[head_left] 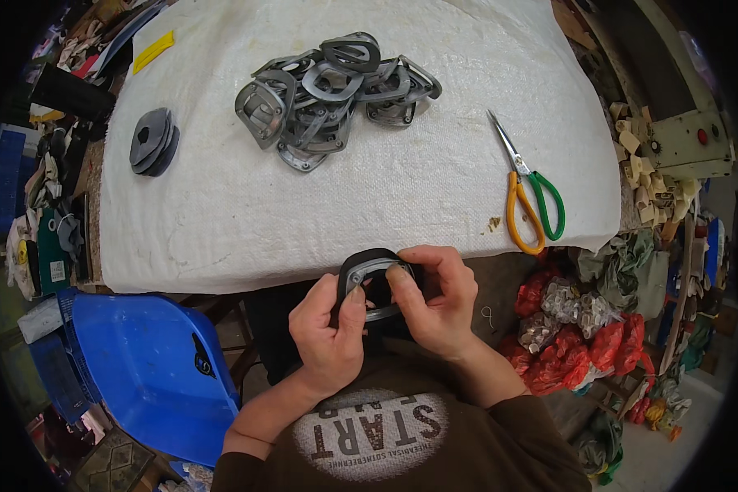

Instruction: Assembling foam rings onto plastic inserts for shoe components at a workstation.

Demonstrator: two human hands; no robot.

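Note:
Between my two hands, just off the table's near edge, is a rounded metal frame [371, 266] with a black rim around it. My left hand [330, 332] pinches its left side, thumb on the inner edge. My right hand [435, 302] grips its right side, with the thumb pressed on the upper right of the ring. Farther back on the table lies a heap of similar grey metal frames [310, 123]. At the left stands a small stack of flat dark grey ring-like pieces [152, 139].
A white woven sheet [369, 201] covers the table. Scissors [522, 189] with one orange and one green handle lie at the right. A yellow strip [153, 52] is at the far left. One black piece sits in a blue tub [148, 353]. Red plastic bags [562, 357] lie at lower right.

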